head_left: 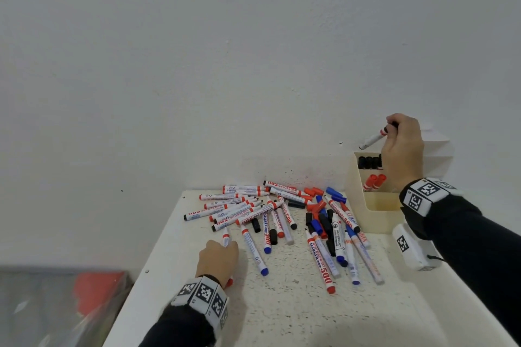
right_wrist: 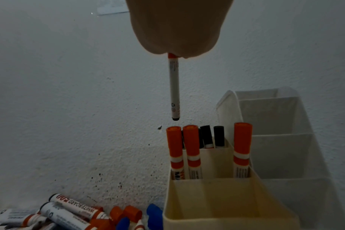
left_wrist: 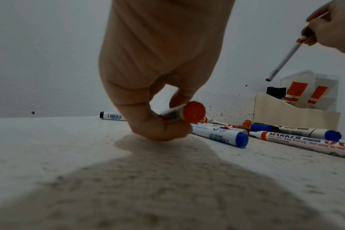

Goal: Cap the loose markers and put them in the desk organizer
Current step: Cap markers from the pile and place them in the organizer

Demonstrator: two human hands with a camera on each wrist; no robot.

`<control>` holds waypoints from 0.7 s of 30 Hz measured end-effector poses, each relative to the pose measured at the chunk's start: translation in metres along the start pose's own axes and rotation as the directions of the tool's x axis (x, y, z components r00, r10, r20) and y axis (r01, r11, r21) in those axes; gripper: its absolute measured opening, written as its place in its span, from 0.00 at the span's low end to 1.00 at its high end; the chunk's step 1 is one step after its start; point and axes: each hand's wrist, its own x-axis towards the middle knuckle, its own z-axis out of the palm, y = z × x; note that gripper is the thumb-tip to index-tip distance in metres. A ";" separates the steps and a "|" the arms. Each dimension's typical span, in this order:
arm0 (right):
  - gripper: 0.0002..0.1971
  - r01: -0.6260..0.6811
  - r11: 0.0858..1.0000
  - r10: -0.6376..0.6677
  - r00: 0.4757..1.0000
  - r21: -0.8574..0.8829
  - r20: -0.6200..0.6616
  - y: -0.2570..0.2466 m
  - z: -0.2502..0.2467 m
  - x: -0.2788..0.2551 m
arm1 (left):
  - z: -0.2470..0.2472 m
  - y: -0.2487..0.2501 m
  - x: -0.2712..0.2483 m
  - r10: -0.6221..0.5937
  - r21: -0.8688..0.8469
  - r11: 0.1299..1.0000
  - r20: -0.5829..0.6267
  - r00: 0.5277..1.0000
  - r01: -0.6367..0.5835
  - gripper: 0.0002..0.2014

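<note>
My right hand point(head_left: 401, 146) holds a white marker point(head_left: 372, 139) with a red band by its cap end, above the cream desk organizer point(head_left: 377, 218). In the right wrist view that marker point(right_wrist: 174, 87) hangs with its black end just over the capped red and black markers point(right_wrist: 190, 149) standing in the organizer point(right_wrist: 223, 207). My left hand point(head_left: 218, 260) rests on the table and grips a red-ended marker point(left_wrist: 193, 112) at the left edge of the loose pile point(head_left: 282, 217) of markers and caps.
The white speckled table point(head_left: 282, 315) stands against a white wall. A white device with a tag point(head_left: 411, 248) lies right of the pile. A second white organizer point(right_wrist: 276, 132) sits behind the cream one. Grey and red things point(head_left: 84, 298) lie left of the table.
</note>
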 end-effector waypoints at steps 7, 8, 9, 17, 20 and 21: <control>0.11 -0.076 0.983 0.108 0.976 -0.168 0.189 0.010 0.014 0.001 | -0.001 0.000 -0.007 0.116 -0.168 0.977 -0.110 0.987 -0.134 0.11; 0.10 -0.098 0.977 0.135 0.971 -0.189 0.197 0.011 0.015 0.001 | -0.001 0.002 -0.007 0.150 -0.154 0.974 -0.123 0.981 -0.168 0.11; 0.10 -0.103 0.968 0.150 0.968 -0.227 0.200 0.011 0.015 0.001 | 0.000 0.004 -0.006 0.183 -0.135 0.970 -0.136 0.974 -0.202 0.11; 0.13 -0.137 0.872 0.349 0.847 -0.470 0.400 0.032 0.023 0.002 | 0.012 0.024 0.002 0.353 -0.036 0.932 -0.145 0.924 -0.362 0.08; 0.15 -0.013 0.804 0.360 0.806 -0.594 0.469 0.035 0.023 0.001 | 0.017 0.026 0.004 0.386 -0.006 0.921 -0.113 0.916 -0.389 0.08; 0.16 0.024 0.781 0.372 0.785 -0.624 0.496 0.034 0.023 0.000 | 0.018 0.027 0.005 0.397 0.006 0.917 -0.101 0.912 -0.399 0.08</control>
